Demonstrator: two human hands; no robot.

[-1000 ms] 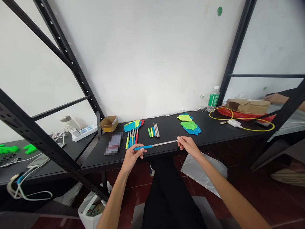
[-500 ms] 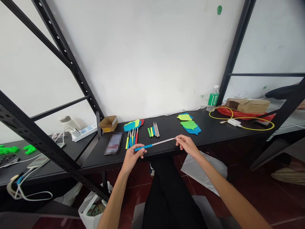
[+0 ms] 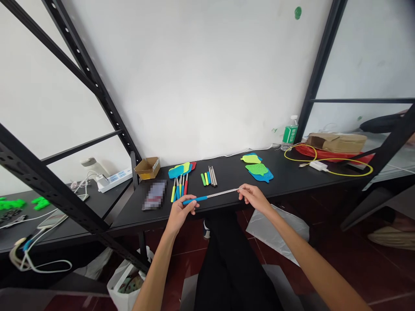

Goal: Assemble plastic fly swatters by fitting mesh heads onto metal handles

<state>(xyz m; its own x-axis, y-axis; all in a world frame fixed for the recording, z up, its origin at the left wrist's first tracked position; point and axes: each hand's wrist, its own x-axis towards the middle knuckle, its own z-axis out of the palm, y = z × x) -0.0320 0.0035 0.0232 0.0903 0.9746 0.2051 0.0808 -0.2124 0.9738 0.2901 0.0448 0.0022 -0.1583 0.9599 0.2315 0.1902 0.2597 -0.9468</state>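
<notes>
My left hand (image 3: 182, 210) is closed around the blue grip of an extended fly swatter handle (image 3: 218, 194). My right hand (image 3: 254, 195) pinches the far end of its thin metal rod. It lies nearly level over the front edge of the black table. Past my left hand are several whole fly swatters (image 3: 180, 181) with blue, yellow and red parts. Beyond the rod lie short green, yellow and blue grips (image 3: 205, 179) beside several bare metal rods (image 3: 212, 176). Loose swatter heads (image 3: 257, 169) in blue, green and yellow are stacked beyond my right hand.
A small cardboard box (image 3: 147, 167) and a blurred flat item (image 3: 154, 195) are at the left. A water bottle (image 3: 289, 133), yellow cable (image 3: 343, 173) and larger cardboard box (image 3: 337, 142) stand at the right. Black shelf posts (image 3: 324, 60) frame the table (image 3: 223, 207).
Almost nothing differs. Both hands keep the same hold on the fly swatter handle, and the rod's right end sits a touch lower.
</notes>
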